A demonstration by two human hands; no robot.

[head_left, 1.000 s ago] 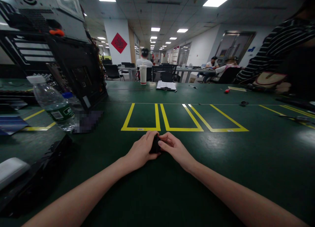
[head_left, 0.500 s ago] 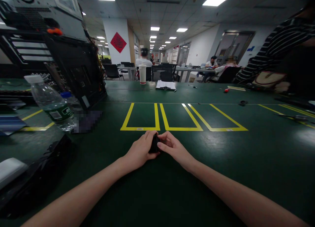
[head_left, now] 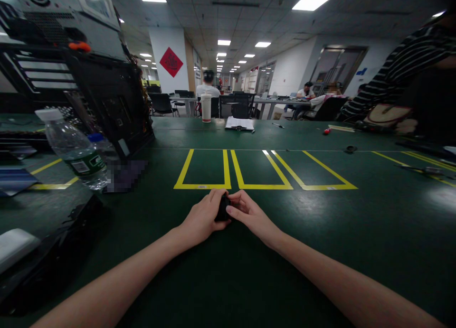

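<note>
A small black rounded object (head_left: 223, 210) sits between my two hands at the middle of the green table (head_left: 228, 280). My left hand (head_left: 203, 215) is wrapped round its left side, fingers over the top and thumb along the near side. From the right, the thumb and fingertips of my right hand (head_left: 251, 216) pinch its edge. Most of the object is covered, so its exact kind cannot be made out. Just beyond my hands, yellow tape outlines (head_left: 233, 186) mark the table top.
At left stand an open computer case (head_left: 117, 90) and a water bottle (head_left: 76, 150); a black bag-like item (head_left: 67, 252) lies nearer. A white cup (head_left: 206, 107) and clipboard (head_left: 240, 124) are at the far edge. A person in a striped sleeve (head_left: 395, 71) stands at right, near pliers-like tools (head_left: 427, 171).
My hands hold the same grip on the black object in almost the same spot. Only a very slight shift of the view shows.
</note>
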